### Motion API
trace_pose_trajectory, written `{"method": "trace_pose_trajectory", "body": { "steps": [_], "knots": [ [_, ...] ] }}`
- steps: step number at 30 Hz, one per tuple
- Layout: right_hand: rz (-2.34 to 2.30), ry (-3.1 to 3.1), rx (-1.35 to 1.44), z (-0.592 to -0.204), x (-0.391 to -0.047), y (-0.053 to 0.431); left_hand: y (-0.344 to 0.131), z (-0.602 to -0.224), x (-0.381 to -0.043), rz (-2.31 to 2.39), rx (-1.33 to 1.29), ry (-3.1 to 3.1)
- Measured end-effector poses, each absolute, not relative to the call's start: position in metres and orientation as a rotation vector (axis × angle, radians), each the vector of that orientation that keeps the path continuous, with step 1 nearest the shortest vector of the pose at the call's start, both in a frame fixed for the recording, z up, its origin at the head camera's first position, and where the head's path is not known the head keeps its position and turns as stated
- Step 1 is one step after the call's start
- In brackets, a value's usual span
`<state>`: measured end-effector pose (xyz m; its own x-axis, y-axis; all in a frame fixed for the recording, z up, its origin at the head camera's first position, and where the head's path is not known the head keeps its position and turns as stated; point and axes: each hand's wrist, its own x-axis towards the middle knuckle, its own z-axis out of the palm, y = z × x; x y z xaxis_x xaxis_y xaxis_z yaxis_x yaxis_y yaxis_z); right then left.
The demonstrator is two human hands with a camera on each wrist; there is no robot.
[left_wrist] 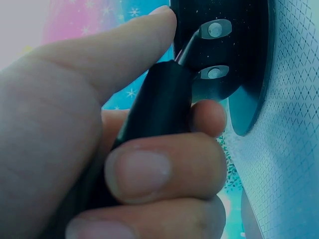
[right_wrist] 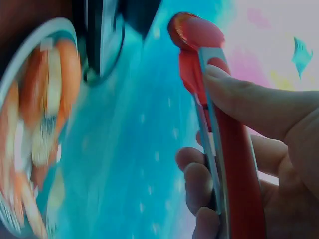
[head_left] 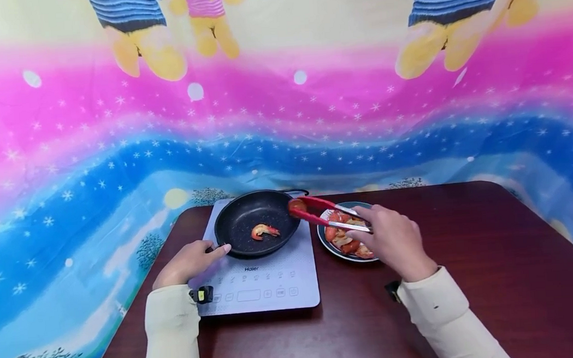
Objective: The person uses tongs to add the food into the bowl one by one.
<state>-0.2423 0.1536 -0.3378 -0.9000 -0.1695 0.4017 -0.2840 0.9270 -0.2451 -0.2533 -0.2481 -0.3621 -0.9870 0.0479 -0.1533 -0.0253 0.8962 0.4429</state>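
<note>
My left hand (head_left: 190,262) grips the black handle (left_wrist: 159,99) of a frying pan (head_left: 235,220), fingers wrapped under it and thumb stretched along the top toward the pan. In the pan lies one curled cooked shrimp (head_left: 265,231). Red-tipped metal tongs (head_left: 337,225) are in my right hand (head_left: 397,240), thumb on one arm and fingers round the other. Their red tips pinch a reddish-brown piece of sausage (head_left: 297,207) at the pan's right rim, raised above the plate. Below the tongs sits a dark-rimmed plate (head_left: 322,246) with sausage pieces and other food, partly covered by my right hand.
Under the pan is a white Haier induction cooker (head_left: 255,304) with touch buttons along its front. A black cord (head_left: 297,191) runs behind the pan. Everything stands on a dark red-brown table (head_left: 489,265), with a colourful printed cloth (head_left: 341,110) hanging behind it.
</note>
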Motion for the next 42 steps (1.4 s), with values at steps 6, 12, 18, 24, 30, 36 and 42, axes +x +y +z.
{"method": "trace_pose_trajectory", "body": {
  "steps": [6,12,18,24,30,36,42],
  "knots": [
    [0.376,-2.681,0.407,-0.350,-0.241,0.128,-0.247,-0.362,-0.256,0.685,0.050,2.901],
    [0.383,-2.730,0.396,-0.354,-0.243,0.124,-0.250,-0.362,-0.256,0.685,0.050,2.903],
    [0.427,-2.774,0.392,-0.353,-0.244,0.129,-0.249,-0.361,-0.254,0.695,0.041,2.905],
    [0.495,-2.857,0.371,-0.341,-0.243,0.148,-0.248,-0.360,-0.253,0.694,0.035,2.904],
    [0.485,-3.023,0.454,-0.320,-0.240,0.188,-0.249,-0.360,-0.255,0.680,0.047,2.904],
    [0.611,-3.069,0.482,-0.306,-0.229,0.225,-0.250,-0.360,-0.255,0.677,0.057,2.899],
    [0.677,-3.097,0.398,-0.301,-0.227,0.250,-0.250,-0.360,-0.255,0.666,0.047,2.893]
  ]
}}
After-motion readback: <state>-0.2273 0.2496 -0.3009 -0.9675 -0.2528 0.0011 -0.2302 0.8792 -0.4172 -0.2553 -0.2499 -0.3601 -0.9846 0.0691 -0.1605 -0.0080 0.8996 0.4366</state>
